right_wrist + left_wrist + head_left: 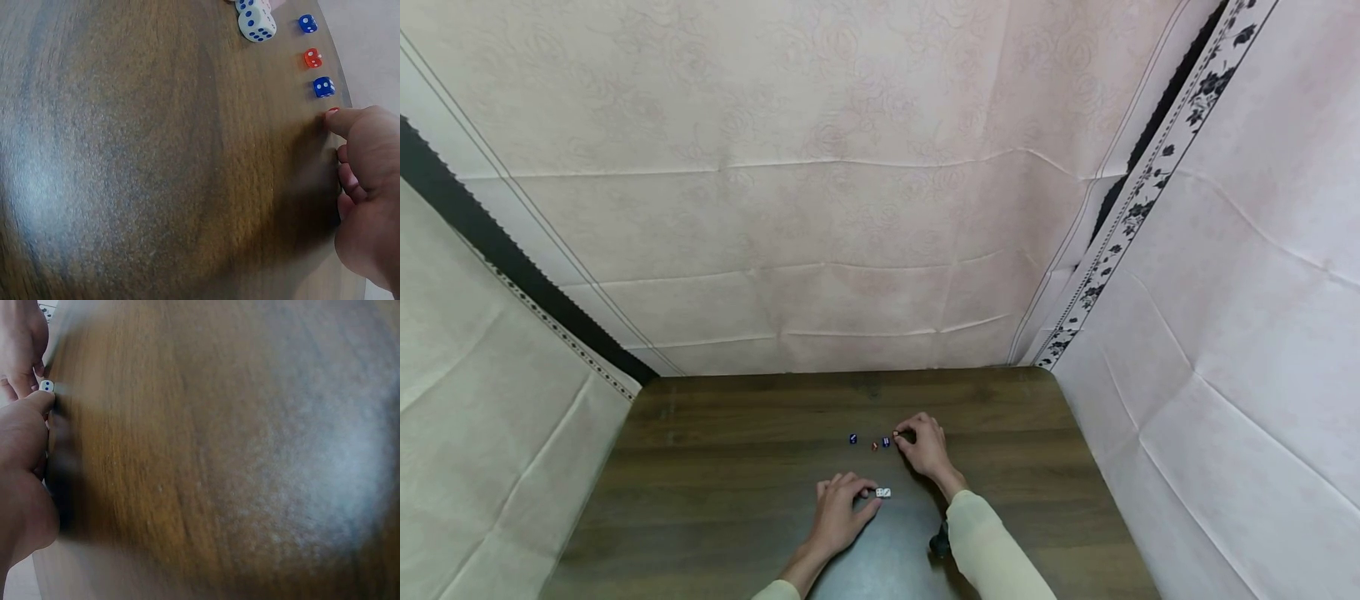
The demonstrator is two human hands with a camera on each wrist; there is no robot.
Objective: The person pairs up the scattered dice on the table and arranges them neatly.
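Two white dice point(883, 493) with blue pips sit side by side on the wooden table. My left hand point(842, 510) has its thumb and index finger at the left one, pinching it; a white die point(47, 385) shows beyond the fingertips in the left wrist view. Farther back, my right hand point(927, 448) pinches a small red die point(334, 110) at the right end of a row, mostly hidden by the fingers. Along that row, from the left, are a blue die point(307, 24), a red die point(313, 58) and another blue die point(324, 87).
The brown wooden table point(715, 467) ends at a pale patterned cloth point(850, 250) hung behind it. More pale cloth hangs on both sides. A small black object point(939, 543) shows beside the right sleeve point(992, 546).
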